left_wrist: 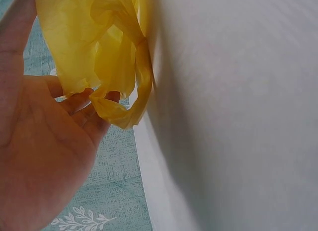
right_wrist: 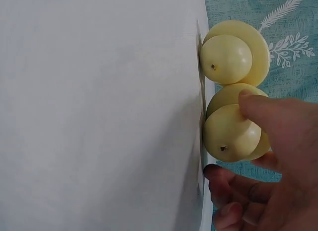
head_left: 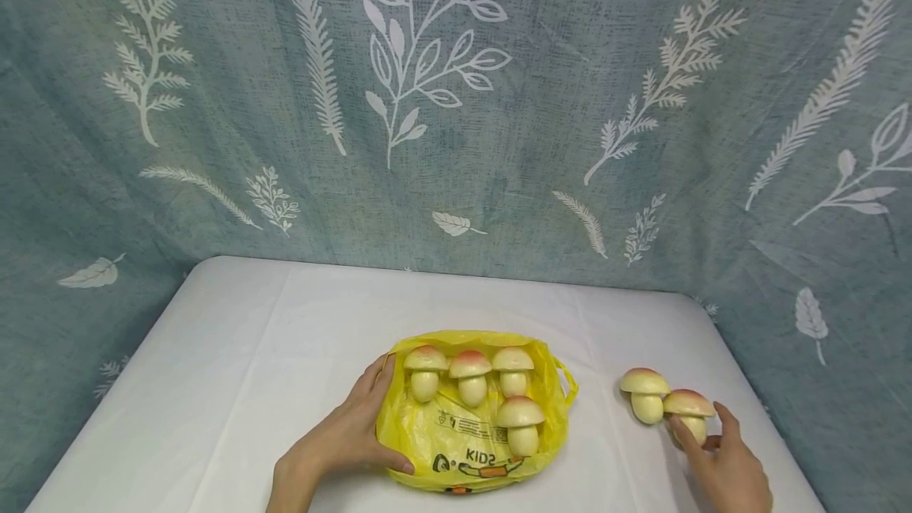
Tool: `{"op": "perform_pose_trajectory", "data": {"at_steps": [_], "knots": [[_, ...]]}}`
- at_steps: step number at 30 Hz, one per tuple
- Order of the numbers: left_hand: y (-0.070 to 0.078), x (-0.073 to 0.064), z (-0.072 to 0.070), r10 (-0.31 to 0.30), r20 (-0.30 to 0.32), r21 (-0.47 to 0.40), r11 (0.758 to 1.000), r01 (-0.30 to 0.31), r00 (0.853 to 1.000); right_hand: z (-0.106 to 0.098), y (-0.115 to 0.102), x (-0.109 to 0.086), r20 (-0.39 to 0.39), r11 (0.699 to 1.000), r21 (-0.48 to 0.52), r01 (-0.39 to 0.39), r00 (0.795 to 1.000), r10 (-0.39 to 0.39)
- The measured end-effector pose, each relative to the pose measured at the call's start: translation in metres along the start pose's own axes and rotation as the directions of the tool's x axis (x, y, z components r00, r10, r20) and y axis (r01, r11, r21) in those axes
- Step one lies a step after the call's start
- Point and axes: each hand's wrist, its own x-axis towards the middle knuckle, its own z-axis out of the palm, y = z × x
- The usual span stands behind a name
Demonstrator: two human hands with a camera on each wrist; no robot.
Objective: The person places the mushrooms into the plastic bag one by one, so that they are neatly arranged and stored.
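A yellow plastic bag (head_left: 442, 438) lies on the table with its mouth spread, and several red-topped mushrooms (head_left: 470, 377) rest inside it. My left hand (head_left: 356, 426) lies along the bag's left side, thumb and fingers spread and touching the plastic. In the left wrist view, the fingers of the left hand (left_wrist: 54, 136) are partly hidden behind the yellow bag (left_wrist: 74, 42). At the right, my right hand (head_left: 734, 461) holds a mushroom (head_left: 687, 404) between thumb and fingers. Another mushroom (head_left: 644, 396) sits against it on the left; both show stem ends in the right wrist view.
A white cloth covers the table (head_left: 214, 386). A blue-green curtain (head_left: 456, 212) with white leaf prints hangs behind it and down both sides. One loop handle (head_left: 570, 386) of the bag sticks out to the right, toward the loose mushrooms.
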Motion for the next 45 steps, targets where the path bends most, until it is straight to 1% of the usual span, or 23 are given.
{"op": "perform_pose_trajectory", "data": {"at_steps": [2,6,16,19,26,30,36,40,45], "knots": [[0.000,-0.001,0.000,0.002,-0.002,0.001,1.000,-0.002,1.000,0.001,0.001,0.000,0.003,1.000,0.006,0.007,1.000,-0.007],[-0.001,-0.001,0.001,0.001,-0.005,-0.003,1.000,-0.001,1.000,0.003,0.000,-0.001,-0.009,1.000,0.018,-0.004,1.000,0.004],[0.000,-0.001,0.001,0.000,-0.005,0.028,1.000,0.000,1.000,0.002,0.001,-0.008,-0.078,0.994,0.090,-0.064,0.994,0.071],[0.000,-0.001,0.001,-0.001,-0.005,0.024,1.000,0.001,1.000,0.000,0.000,-0.011,-0.100,0.992,0.110,-0.058,0.993,0.069],[0.000,-0.001,0.001,-0.006,-0.001,0.022,1.000,0.006,1.000,-0.007,-0.007,-0.019,-0.180,0.987,0.158,-0.019,0.982,0.048],[0.000,0.000,0.001,-0.010,-0.003,0.013,1.000,0.010,1.000,-0.011,-0.016,-0.025,-0.207,0.980,0.198,-0.010,0.977,0.052],[0.001,0.000,0.000,-0.014,-0.005,0.005,1.000,0.014,1.000,-0.016,-0.039,-0.035,-0.220,0.969,0.247,0.030,0.975,0.026],[0.000,0.000,0.000,-0.017,-0.001,-0.001,1.000,0.017,1.000,-0.017,-0.057,-0.044,-0.207,0.962,0.266,0.068,0.978,-0.012],[0.001,0.001,0.000,-0.012,0.002,-0.007,1.000,0.012,1.000,-0.015,-0.077,-0.058,-0.170,0.950,0.293,0.110,0.984,-0.062]]}}
